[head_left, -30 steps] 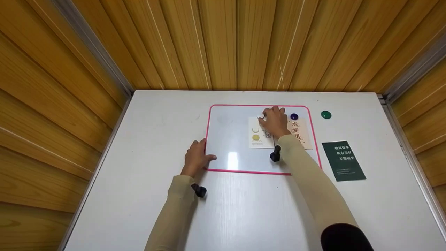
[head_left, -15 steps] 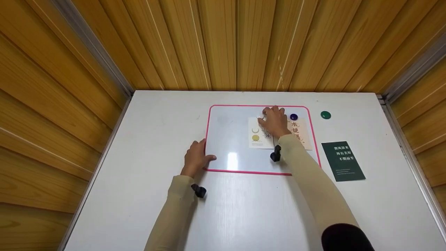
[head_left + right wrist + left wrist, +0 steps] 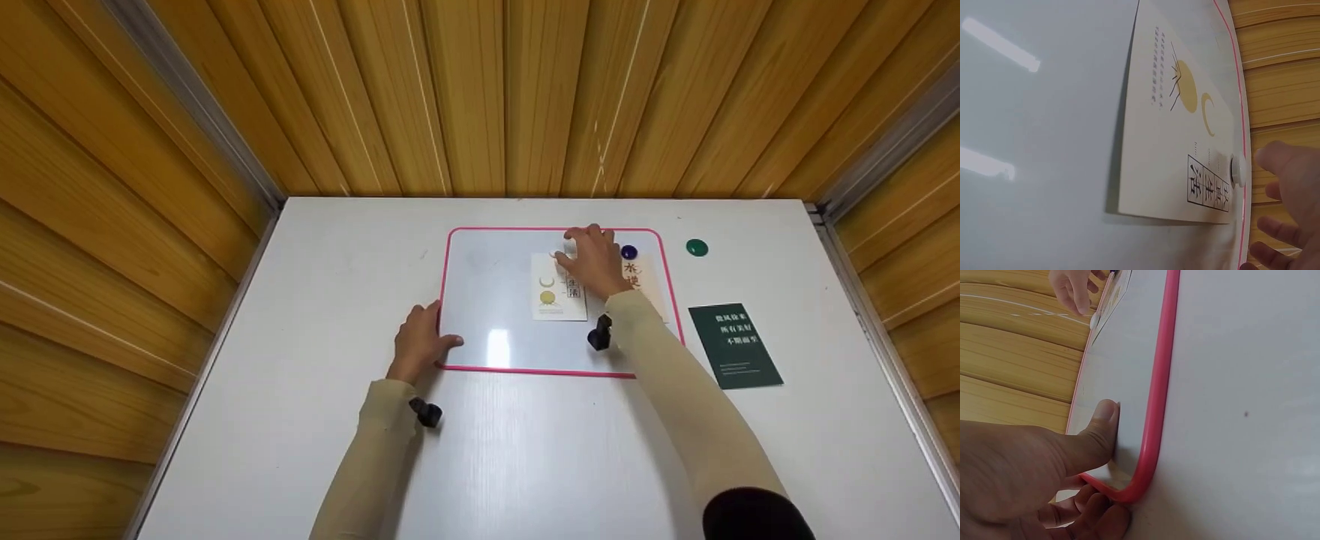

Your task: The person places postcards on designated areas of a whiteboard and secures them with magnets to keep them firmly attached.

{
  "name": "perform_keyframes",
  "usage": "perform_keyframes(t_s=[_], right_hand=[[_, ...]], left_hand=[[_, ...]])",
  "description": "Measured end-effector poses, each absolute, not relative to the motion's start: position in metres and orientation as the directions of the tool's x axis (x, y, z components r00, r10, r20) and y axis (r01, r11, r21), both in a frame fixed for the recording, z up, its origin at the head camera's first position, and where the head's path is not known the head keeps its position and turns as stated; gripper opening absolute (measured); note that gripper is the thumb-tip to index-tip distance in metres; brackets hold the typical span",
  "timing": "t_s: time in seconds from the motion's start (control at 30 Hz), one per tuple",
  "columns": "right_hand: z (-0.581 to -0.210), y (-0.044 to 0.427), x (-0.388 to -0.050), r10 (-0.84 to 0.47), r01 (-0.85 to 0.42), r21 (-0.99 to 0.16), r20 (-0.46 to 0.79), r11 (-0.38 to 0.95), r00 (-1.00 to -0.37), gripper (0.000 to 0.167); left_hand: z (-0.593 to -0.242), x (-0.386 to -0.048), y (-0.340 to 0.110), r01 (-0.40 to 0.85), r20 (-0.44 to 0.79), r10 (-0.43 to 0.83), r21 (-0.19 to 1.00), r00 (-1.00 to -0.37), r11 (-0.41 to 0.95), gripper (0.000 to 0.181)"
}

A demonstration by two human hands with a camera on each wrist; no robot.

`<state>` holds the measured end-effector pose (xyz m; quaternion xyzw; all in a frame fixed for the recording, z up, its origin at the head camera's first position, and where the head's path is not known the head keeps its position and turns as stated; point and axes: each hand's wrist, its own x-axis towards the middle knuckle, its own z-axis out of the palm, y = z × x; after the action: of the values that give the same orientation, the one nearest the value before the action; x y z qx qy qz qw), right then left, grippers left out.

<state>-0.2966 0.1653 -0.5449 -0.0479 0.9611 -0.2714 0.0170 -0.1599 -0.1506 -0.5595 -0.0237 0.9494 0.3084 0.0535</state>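
A small whiteboard (image 3: 487, 289) with a pink rim lies on the table. My left hand (image 3: 418, 343) grips its left edge near the front corner; in the left wrist view the thumb (image 3: 1105, 417) lies over the board's face and the fingers curl outside the rim. On the board's right half is a white printed card (image 3: 559, 304), a white round magnet (image 3: 1239, 170) at its top edge. My right hand (image 3: 596, 259) hovers just beside that magnet, fingers spread and holding nothing. A dark purple magnet (image 3: 628, 252) sits on a beige card (image 3: 652, 292), partly hidden by my right arm.
Right of the board, a green magnet (image 3: 697, 247) lies on the white table (image 3: 495, 450), with a dark green printed card (image 3: 736, 346) nearer me. A wood-plank wall (image 3: 472, 97) rises behind the table, and more planks stand at both sides.
My right hand's fingers have parted a little and come off the white magnet, and the forearm has shifted slightly right. My left hand stays on the board's edge.
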Motion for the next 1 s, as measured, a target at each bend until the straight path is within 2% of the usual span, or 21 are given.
perform_keyframes(t_s=[0.33, 0.63, 1.0], right_hand=[[-0.530, 0.174, -0.293, -0.131, -0.129, -0.536, 0.036, 0.834, -0.991, 0.049], [-0.519, 0.183, -0.284, -0.147, -0.167, -0.489, 0.078, 0.856, -0.986, 0.052], [-0.511, 0.210, -0.267, -0.156, -0.171, -0.485, 0.071, 0.858, -0.985, 0.059]], left_hand=[[-0.559, -0.162, -0.151, -0.081, -0.116, -0.014, 0.599, -0.993, 0.796, 0.082], [-0.560, -0.162, -0.149, -0.091, -0.111, -0.031, 0.596, -0.993, 0.798, 0.082], [-0.563, -0.164, -0.149, -0.097, -0.114, -0.037, 0.576, -0.993, 0.812, 0.081]])
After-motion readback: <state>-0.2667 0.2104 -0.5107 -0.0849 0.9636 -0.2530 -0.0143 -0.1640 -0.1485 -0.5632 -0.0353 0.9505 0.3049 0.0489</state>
